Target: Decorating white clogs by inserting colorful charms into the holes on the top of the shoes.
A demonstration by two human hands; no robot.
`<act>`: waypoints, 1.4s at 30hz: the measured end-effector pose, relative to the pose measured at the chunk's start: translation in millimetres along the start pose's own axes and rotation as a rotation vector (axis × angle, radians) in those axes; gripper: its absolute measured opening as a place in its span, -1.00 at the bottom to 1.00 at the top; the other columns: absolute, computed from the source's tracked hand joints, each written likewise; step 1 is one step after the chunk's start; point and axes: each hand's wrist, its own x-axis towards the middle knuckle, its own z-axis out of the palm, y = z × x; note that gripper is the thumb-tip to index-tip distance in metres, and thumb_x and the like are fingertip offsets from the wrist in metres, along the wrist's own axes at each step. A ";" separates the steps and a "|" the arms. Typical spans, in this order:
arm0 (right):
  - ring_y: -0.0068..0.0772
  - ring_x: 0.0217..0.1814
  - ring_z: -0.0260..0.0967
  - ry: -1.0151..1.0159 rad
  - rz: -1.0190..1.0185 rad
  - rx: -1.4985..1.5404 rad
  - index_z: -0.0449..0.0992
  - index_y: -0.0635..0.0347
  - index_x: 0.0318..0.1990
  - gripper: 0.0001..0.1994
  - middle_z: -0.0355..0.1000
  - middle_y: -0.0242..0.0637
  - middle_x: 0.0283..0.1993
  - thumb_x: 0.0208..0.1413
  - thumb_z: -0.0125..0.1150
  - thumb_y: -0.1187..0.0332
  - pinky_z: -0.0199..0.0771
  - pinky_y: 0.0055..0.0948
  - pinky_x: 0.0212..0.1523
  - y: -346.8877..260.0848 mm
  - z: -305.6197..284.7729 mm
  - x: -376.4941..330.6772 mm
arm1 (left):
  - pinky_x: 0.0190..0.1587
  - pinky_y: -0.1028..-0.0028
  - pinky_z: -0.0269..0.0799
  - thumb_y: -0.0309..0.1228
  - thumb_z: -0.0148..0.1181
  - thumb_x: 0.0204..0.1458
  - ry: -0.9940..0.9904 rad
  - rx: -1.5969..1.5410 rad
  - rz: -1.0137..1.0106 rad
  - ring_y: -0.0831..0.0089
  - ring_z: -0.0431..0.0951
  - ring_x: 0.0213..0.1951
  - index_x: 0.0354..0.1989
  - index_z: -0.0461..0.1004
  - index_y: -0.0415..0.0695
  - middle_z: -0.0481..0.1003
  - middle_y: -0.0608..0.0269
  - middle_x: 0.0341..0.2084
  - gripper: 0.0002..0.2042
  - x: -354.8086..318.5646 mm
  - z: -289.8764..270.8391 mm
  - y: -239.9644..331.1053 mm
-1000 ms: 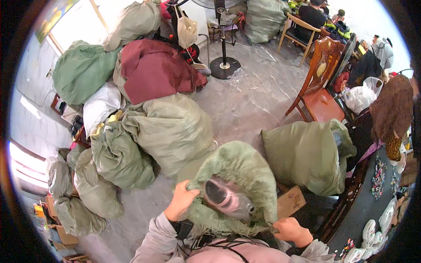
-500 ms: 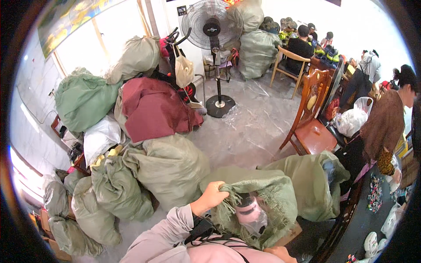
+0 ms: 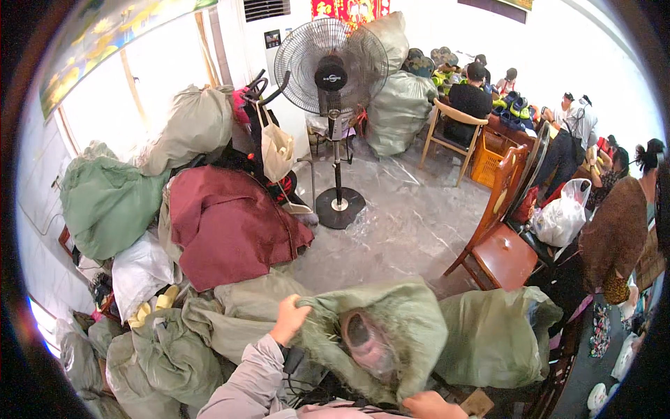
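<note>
A green woven sack [image 3: 422, 314] stands in front of me with its frayed mouth gaping. My left hand [image 3: 289, 320] is closed on the left side of its rim and pulls it outward. At the near right side of the mouth, my right hand [image 3: 434, 405] is closed on the rim, partly cut off by the lower picture edge. Inside the sack lies a pink and dark item in clear plastic [image 3: 368, 346]; it looks like a shoe, but blur hides its exact kind.
Another green sack [image 3: 495, 339] stands just right. Several stuffed sacks, one covered by a maroon cloth [image 3: 223, 223], fill the left. A standing fan [image 3: 331, 73] and wooden chair [image 3: 499, 251] are ahead. Other people sit and stand by tables at right, one in brown [image 3: 614, 223].
The view has tilted up, so the room sits lower in the picture. My left hand has moved left with the sack's rim. More of my right hand shows at the rim.
</note>
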 end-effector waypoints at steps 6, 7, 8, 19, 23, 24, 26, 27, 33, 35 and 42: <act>-0.03 -0.30 0.47 -0.229 -0.060 -0.273 0.45 0.12 -0.30 -0.81 0.48 -0.17 -0.37 -0.08 0.12 0.28 0.45 -0.12 -0.36 67.4 3.3 156.8 | -0.34 0.29 0.33 -0.35 0.33 -0.34 0.085 0.360 -0.206 0.17 0.39 -0.44 -0.45 0.40 -0.29 0.43 -0.01 -0.53 -0.68 20.4 -2.1 -162.6; -0.04 -0.29 0.47 -0.183 -0.067 -0.278 0.45 0.13 -0.31 -0.81 0.48 -0.17 -0.35 -0.08 0.12 0.27 0.46 -0.11 -0.34 72.3 3.4 168.5 | -0.33 0.30 0.34 -0.39 0.32 -0.33 0.066 0.276 -0.184 0.21 0.40 -0.43 -0.44 0.40 -0.29 0.43 0.02 -0.51 -0.70 24.1 1.2 -173.1; -0.04 -0.28 0.47 -0.131 -0.067 -0.293 0.45 0.13 -0.31 -0.80 0.48 -0.16 -0.34 -0.09 0.13 0.27 0.46 -0.10 -0.32 76.7 2.9 174.5 | -0.32 0.31 0.34 -0.42 0.31 -0.32 0.008 0.204 -0.267 0.25 0.40 -0.42 -0.42 0.41 -0.28 0.44 0.05 -0.49 -0.71 31.1 4.6 -177.8; -0.12 -0.11 0.37 0.272 0.162 -0.164 0.43 0.13 -0.24 -0.72 0.41 -0.22 -0.26 -0.14 0.19 0.24 0.45 -0.16 -0.21 72.1 22.3 145.1 | -0.31 0.35 0.39 -0.53 0.20 -0.24 0.042 0.120 -0.243 0.33 0.46 -0.36 -0.24 0.42 -0.30 0.47 0.12 -0.38 -0.69 87.6 42.1 -190.9; -0.17 -0.06 0.33 0.463 0.223 -0.132 0.39 0.14 -0.18 -0.64 0.39 -0.24 -0.21 -0.17 0.23 0.22 0.40 -0.21 -0.14 48.5 27.0 126.2 | -0.30 0.36 0.39 -0.55 0.17 -0.22 0.082 0.159 -0.202 0.33 0.46 -0.37 -0.19 0.40 -0.31 0.47 0.11 -0.35 -0.67 109.9 43.1 -229.8; -0.17 -0.06 0.33 0.461 0.257 -0.120 0.39 0.14 -0.18 -0.64 0.39 -0.24 -0.21 -0.17 0.23 0.22 0.40 -0.21 -0.14 44.3 28.1 118.1 | -0.28 0.36 0.38 -0.55 0.16 -0.22 0.075 0.198 -0.195 0.33 0.46 -0.36 -0.19 0.41 -0.31 0.47 0.11 -0.35 -0.67 114.8 39.4 -237.9; -0.15 -0.04 0.31 0.725 0.291 -0.151 0.37 0.13 -0.15 -0.61 0.38 -0.24 -0.18 -0.17 0.23 0.22 0.36 -0.21 -0.11 35.9 34.5 97.6 | -0.27 0.36 0.38 -0.55 0.15 -0.22 0.035 0.255 -0.173 0.34 0.46 -0.36 -0.19 0.41 -0.31 0.48 0.11 -0.35 -0.67 123.3 30.4 -250.0; -0.14 -0.04 0.31 0.714 0.355 -0.137 0.37 0.13 -0.14 -0.60 0.37 -0.23 -0.18 -0.17 0.23 0.21 0.35 -0.21 -0.11 33.9 39.1 84.6 | -0.18 0.34 0.37 -0.50 0.17 -0.24 0.000 0.306 -0.212 0.24 0.47 -0.28 -0.18 0.41 -0.34 0.48 0.02 -0.30 -0.64 127.3 25.0 -253.1; -0.11 -0.15 0.32 0.788 0.792 -0.072 0.39 0.13 -0.23 -0.72 0.37 -0.21 -0.25 -0.16 0.15 0.29 0.35 -0.13 -0.21 15.4 107.0 -24.5 | -0.17 0.29 0.35 -0.48 0.12 -0.24 0.054 0.269 -0.263 0.20 0.46 -0.30 -0.26 0.44 -0.40 0.50 -0.04 -0.36 -0.68 135.1 14.8 -239.1; -0.11 -0.17 0.34 0.696 0.946 0.042 0.41 0.13 -0.28 -0.76 0.39 -0.19 -0.30 -0.14 0.13 0.26 0.36 -0.13 -0.22 -1.6 135.2 -59.4 | -0.21 0.29 0.34 -0.48 0.11 -0.23 -0.003 0.423 -0.199 0.24 0.44 -0.34 -0.30 0.44 -0.39 0.49 0.00 -0.40 -0.72 135.0 11.4 -223.0; 0.06 -0.09 0.41 0.447 1.214 0.464 0.52 0.18 -0.24 -0.69 0.48 -0.05 -0.20 -0.07 0.12 0.18 0.43 -0.04 -0.12 -55.4 213.5 -166.6 | -0.29 0.31 0.34 -0.47 0.10 -0.15 -0.114 0.443 0.011 0.34 0.39 -0.41 -0.34 0.42 -0.39 0.46 0.10 -0.47 -0.78 72.1 6.1 -184.6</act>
